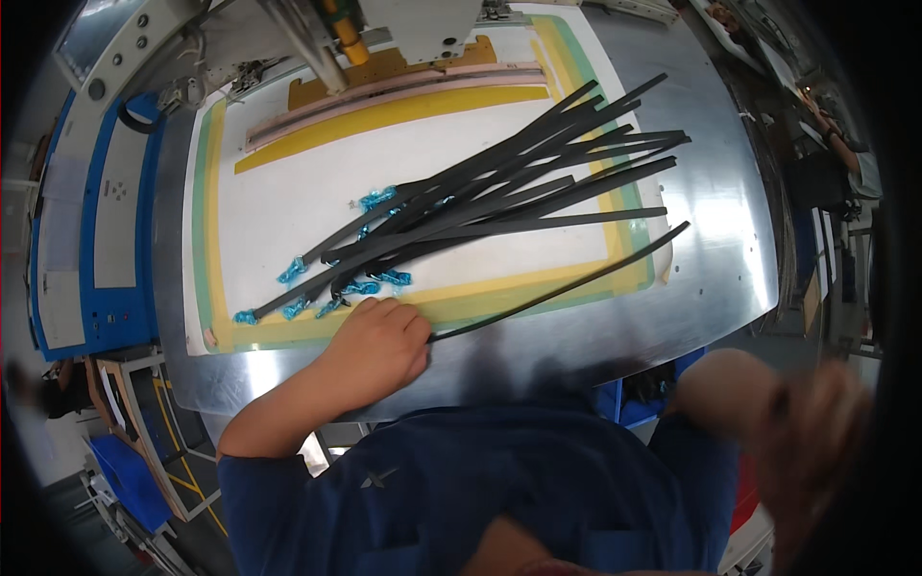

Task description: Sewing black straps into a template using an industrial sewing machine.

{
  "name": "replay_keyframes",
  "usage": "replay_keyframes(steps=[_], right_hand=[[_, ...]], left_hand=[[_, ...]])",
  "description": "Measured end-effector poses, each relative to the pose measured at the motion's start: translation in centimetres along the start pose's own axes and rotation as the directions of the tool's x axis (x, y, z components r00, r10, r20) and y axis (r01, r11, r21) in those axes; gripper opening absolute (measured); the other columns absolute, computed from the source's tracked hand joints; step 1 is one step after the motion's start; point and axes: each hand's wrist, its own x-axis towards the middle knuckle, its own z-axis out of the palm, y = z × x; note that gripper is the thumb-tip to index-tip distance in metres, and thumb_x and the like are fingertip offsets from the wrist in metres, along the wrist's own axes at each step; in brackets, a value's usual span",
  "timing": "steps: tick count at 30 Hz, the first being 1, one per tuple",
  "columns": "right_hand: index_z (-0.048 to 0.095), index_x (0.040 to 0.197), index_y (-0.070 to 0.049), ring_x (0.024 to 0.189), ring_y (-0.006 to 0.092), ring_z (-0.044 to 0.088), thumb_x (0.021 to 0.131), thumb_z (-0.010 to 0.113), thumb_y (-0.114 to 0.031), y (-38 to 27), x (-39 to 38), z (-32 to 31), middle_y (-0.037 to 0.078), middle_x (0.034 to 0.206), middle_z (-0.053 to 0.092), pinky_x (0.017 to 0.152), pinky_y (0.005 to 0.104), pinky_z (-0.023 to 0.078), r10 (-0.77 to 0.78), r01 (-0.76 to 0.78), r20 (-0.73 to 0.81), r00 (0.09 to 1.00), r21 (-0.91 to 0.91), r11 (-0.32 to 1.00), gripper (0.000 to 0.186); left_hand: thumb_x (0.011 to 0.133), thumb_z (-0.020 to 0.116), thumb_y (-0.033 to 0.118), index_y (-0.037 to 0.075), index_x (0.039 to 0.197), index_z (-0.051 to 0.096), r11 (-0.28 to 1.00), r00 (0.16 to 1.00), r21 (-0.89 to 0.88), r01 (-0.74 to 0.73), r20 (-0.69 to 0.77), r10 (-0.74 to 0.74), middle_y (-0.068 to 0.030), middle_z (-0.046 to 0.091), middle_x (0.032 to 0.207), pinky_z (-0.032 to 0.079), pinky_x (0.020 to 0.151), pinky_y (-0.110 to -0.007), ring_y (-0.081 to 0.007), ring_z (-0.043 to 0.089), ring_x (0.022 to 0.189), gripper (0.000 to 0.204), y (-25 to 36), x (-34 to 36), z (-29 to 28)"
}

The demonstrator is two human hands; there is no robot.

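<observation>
My left hand (384,338) rests closed at the near edge of the work surface, fingers curled round one end of a thin black strip (567,285). That strip runs off to the right, slightly bowed, its far end free; the held end is hidden in my fist. Just beyond lies a loose fanned pile of similar flat black strips (499,182). Many have shiny blue wrapping (292,270) at their left ends. My right hand (816,422) is raised at the far right, away from the strips, and smeared by motion, so its fingers cannot be read.
A white sheet (279,206) bordered with yellow and green tape covers much of the metal table (715,173). Machine parts (423,29) hang over its far side, near a yellow and pink bar fixture (394,110). To the left stands a blue and white cabinet (115,221).
</observation>
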Motion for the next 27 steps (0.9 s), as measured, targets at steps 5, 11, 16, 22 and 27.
replay_keyframes(steps=[5, 11, 16, 22, 27], right_hand=[[0.075, 0.115, -0.002, 0.080, 0.0167, 0.061, 0.076, 0.089, -0.022, 8.0, -5.4, -1.2, 0.011, 0.106, 0.071, 0.063, 0.0300, 0.044, 0.806, -0.752, -0.319, 0.498, -0.622, 0.219, 0.046], [0.063, 0.137, -0.010, 0.112, 0.0358, 0.068, 0.078, 0.087, -0.017, 15.8, -9.1, 1.5, 0.013, 0.135, 0.062, 0.092, 0.0425, 0.058, 0.793, -0.483, -0.306, 0.527, -0.875, -0.017, 0.064], [0.059, 0.139, -0.010, 0.109, 0.0340, 0.069, 0.069, 0.093, -0.031, 18.8, -7.0, -1.1, 0.010, 0.134, 0.061, 0.089, 0.0432, 0.057, 0.870, -0.344, -0.292, 0.398, -0.926, -0.153, 0.081], [0.058, 0.142, -0.014, 0.106, 0.0352, 0.069, 0.056, 0.095, -0.054, 22.6, -9.2, -0.6, 0.008, 0.142, 0.053, 0.089, 0.0448, 0.057, 0.858, -0.335, -0.363, 0.364, -0.910, -0.243, 0.102], [0.061, 0.137, -0.014, 0.105, 0.0352, 0.069, 0.057, 0.096, -0.049, 23.1, -12.1, 0.0, 0.007, 0.136, 0.057, 0.089, 0.0440, 0.057, 0.784, -0.277, -0.339, 0.519, -0.935, -0.220, 0.093]], left_hand=[[0.090, 0.071, 0.011, 0.004, 0.100, 0.065, 0.964, 0.965, -0.195, 0.181, -0.153, -0.213, -0.0138, 0.066, 0.088, 0.053, 0.077, -0.048, -0.0380, 0.066, 0.083, 0.013, -3.1, -4.2, -2.5], [0.101, 0.063, 0.015, 0.002, 0.102, 0.065, 0.820, 0.926, -0.487, 0.302, -0.055, -0.374, -0.0143, 0.066, 0.080, 0.052, 0.068, -0.038, -0.0315, 0.066, 0.073, 0.014, -7.9, -5.5, -9.4], [0.103, 0.062, 0.016, 0.004, 0.104, 0.070, 0.507, 0.746, -0.807, 0.303, -0.130, -0.653, 0.0016, 0.064, 0.081, 0.042, 0.062, -0.022, -0.0061, 0.054, 0.070, 0.014, -16.7, -7.2, -10.9], [0.098, 0.062, 0.011, 0.003, 0.106, 0.070, 0.339, 0.772, -0.896, 0.288, 0.007, -0.636, 0.0001, 0.063, 0.081, 0.038, 0.056, -0.021, -0.0050, 0.051, 0.068, 0.015, -24.3, -8.9, -10.6], [0.089, 0.060, 0.004, 0.002, 0.108, 0.069, 0.098, 0.728, -0.993, 0.068, -0.017, -0.686, -0.0004, 0.065, 0.087, 0.038, 0.058, -0.024, -0.0064, 0.049, 0.068, 0.021, -29.7, -11.2, -10.1]])
